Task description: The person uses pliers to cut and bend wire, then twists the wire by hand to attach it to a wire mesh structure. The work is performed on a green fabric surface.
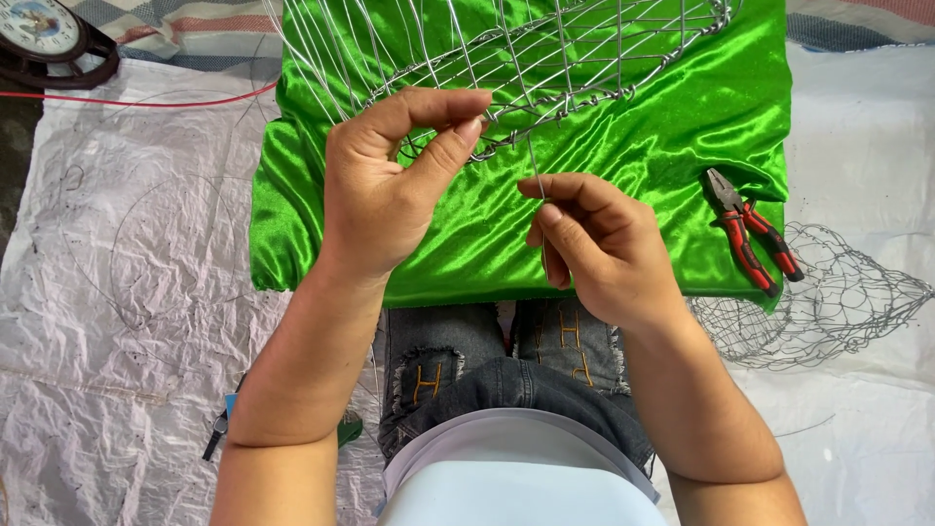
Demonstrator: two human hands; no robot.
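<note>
A pair of red-and-black pliers (748, 231) was laid near the right edge of the green satin cloth (682, 117). Just off that edge, a crumpled piece of wire mesh (828, 302) was seen on the white plastic sheet (127, 292) spread over the floor. A round clock (44, 34) was placed at the far left corner of the sheet, with a red cord (146, 100) stretched beside it. A small dark tool (218, 429) was left at the near left.

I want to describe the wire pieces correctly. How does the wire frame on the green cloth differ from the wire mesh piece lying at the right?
The wire frame has thick, straight, widely spaced rods; the wire mesh piece is thin netting with small cells. The frame rests on the green cloth, touched by the left hand; the mesh lies untouched on the white sheet. Both are bare grey metal.
</note>
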